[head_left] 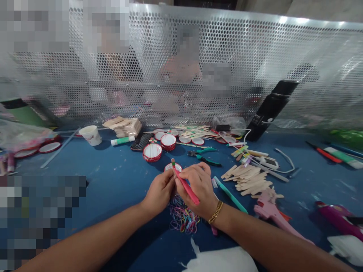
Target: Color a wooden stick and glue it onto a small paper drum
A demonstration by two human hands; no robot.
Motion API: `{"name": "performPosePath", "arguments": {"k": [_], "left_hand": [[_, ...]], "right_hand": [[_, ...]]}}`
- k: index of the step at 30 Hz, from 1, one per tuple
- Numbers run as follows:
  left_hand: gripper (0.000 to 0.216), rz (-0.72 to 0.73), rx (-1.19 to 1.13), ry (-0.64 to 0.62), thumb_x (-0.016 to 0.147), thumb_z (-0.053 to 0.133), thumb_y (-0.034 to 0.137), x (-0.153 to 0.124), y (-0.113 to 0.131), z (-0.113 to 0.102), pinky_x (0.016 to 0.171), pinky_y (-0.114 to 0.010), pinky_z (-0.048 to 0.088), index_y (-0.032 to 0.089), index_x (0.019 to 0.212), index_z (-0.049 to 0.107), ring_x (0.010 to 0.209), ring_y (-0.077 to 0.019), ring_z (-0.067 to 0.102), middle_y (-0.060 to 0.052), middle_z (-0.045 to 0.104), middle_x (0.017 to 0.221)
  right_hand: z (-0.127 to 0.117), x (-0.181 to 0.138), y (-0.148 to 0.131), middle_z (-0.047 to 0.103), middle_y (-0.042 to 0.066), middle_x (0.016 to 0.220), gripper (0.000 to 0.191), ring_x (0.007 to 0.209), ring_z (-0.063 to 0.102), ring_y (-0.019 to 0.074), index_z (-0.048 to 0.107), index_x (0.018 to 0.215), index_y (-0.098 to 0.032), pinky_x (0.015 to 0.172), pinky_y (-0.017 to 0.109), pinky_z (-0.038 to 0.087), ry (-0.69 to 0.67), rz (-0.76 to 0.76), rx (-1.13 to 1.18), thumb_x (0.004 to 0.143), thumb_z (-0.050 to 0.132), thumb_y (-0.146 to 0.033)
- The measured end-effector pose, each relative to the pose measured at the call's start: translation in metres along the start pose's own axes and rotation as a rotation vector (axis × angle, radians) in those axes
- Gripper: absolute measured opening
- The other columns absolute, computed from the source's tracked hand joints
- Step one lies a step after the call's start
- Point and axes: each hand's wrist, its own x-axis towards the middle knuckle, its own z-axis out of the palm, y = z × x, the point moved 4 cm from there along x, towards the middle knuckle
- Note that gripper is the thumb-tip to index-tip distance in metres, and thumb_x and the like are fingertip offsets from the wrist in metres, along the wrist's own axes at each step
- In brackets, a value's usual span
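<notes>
My right hand [198, 185] is closed around a pink marker pen [187, 189], which slants up and left toward my other hand. My left hand [160, 190] pinches a small stick [173, 163] with green and red colour on its upper end. The marker's upper end meets the stick between the two hands; the exact contact is hidden by fingers. Just behind my fingertips sits a round white piece with a red rim [177, 166], partly covered. Below the hands lies a heap of coloured rubber bands [184, 219]. A turquoise pen [231, 194] rests right of my right hand.
Red-rimmed round pieces [152, 152], cutting pliers [205, 155] and a glue stick [123, 141] lie ahead. Wooden sticks [249, 177] and a pink glue gun [272, 209] are to the right. A paper cup [90, 135] stands left. A perforated metal screen [159, 68] borders the back; people sit beyond.
</notes>
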Motion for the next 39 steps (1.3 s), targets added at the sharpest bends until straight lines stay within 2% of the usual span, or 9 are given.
{"name": "performPosePath", "arguments": {"k": [8, 14, 22, 28, 32, 39], "left_hand": [[0.033, -0.054, -0.034, 0.010, 0.092, 0.059, 0.048, 0.0009, -0.0041, -0.0014, 0.056, -0.023, 0.035, 0.018, 0.080, 0.058, 0.058, -0.0119, 0.041, 0.002, 0.053, 0.067], [0.035, -0.083, -0.030, -0.003, 0.094, 0.054, 0.051, 0.0005, -0.0066, -0.0002, 0.052, -0.023, 0.030, 0.019, 0.080, 0.054, 0.056, -0.0110, 0.035, 0.004, 0.046, 0.064], [0.033, 0.003, 0.117, -0.008, 0.100, 0.047, 0.045, -0.0002, -0.0047, -0.0025, 0.058, -0.025, 0.032, 0.019, 0.081, 0.056, 0.060, -0.0128, 0.040, 0.003, 0.049, 0.065], [0.033, 0.023, 0.178, -0.012, 0.100, 0.047, 0.044, -0.0013, -0.0022, -0.0042, 0.066, -0.026, 0.039, 0.019, 0.083, 0.059, 0.067, -0.0153, 0.048, 0.000, 0.059, 0.075], [0.033, 0.052, 0.196, -0.026, 0.100, 0.045, 0.044, -0.0021, 0.0011, -0.0044, 0.072, -0.027, 0.042, 0.020, 0.084, 0.061, 0.071, -0.0172, 0.053, 0.000, 0.061, 0.073], [0.038, -0.004, 0.131, 0.001, 0.097, 0.049, 0.051, -0.0024, -0.0012, -0.0040, 0.062, -0.026, 0.039, 0.020, 0.081, 0.062, 0.063, -0.0161, 0.049, 0.000, 0.058, 0.067]], "right_hand": [[0.0009, 0.0007, -0.0004, 0.069, 0.001, 0.081, 0.008, 0.080, 0.063, 0.0186, 0.052, 0.091, -0.022, 0.086, 0.042, 0.037, -0.002, 0.002, -0.007, 0.092, 0.059, -0.019], [-0.0020, 0.0012, -0.0004, 0.070, 0.000, 0.082, 0.014, 0.080, 0.065, 0.0187, 0.053, 0.093, -0.023, 0.086, 0.042, 0.038, 0.036, 0.005, -0.012, 0.087, 0.061, -0.013], [0.0002, -0.0009, 0.0006, 0.070, 0.000, 0.084, 0.009, 0.081, 0.064, 0.0189, 0.054, 0.095, -0.023, 0.086, 0.041, 0.038, 0.013, 0.008, -0.053, 0.090, 0.062, -0.019], [0.0006, 0.0023, -0.0052, 0.070, 0.001, 0.086, 0.007, 0.080, 0.062, 0.0192, 0.058, 0.094, -0.023, 0.084, 0.041, 0.037, -0.030, -0.022, -0.075, 0.091, 0.060, -0.018], [-0.0003, 0.0030, -0.0064, 0.070, 0.001, 0.085, 0.007, 0.081, 0.063, 0.0194, 0.058, 0.095, -0.023, 0.085, 0.041, 0.037, -0.026, -0.014, -0.072, 0.090, 0.060, -0.018], [-0.0005, 0.0005, -0.0035, 0.070, 0.001, 0.084, 0.010, 0.079, 0.064, 0.0201, 0.056, 0.094, -0.023, 0.085, 0.042, 0.038, -0.003, 0.004, -0.049, 0.088, 0.060, -0.017]]}}
